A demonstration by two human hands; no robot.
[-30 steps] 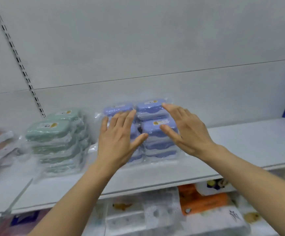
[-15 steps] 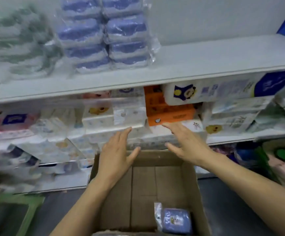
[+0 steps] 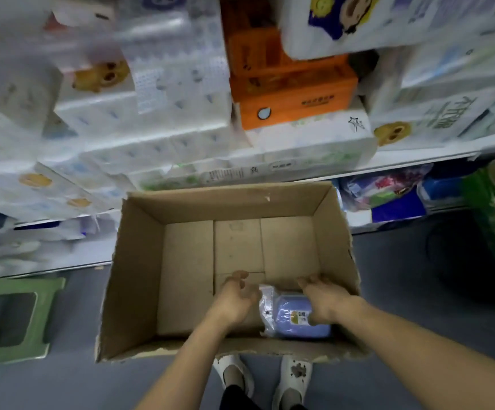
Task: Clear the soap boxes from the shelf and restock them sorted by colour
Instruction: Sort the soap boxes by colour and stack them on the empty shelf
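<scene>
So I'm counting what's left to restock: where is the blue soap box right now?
In the head view, the blue soap box lies on the cardboard box's floor, near right corner, between the left hand and right hand.

I'm in a shop aisle — white shelves (image 3: 418, 156) in front of me crammed with wrapped tissue multipacks (image 3: 151, 113) and orange tissue boxes (image 3: 293, 96), more bagged stock on the shelf below (image 3: 388, 196). Open cardboard carton (image 3: 187, 276) on the grey floor (image 3: 403, 291) at my feet — restocking setup.
</scene>
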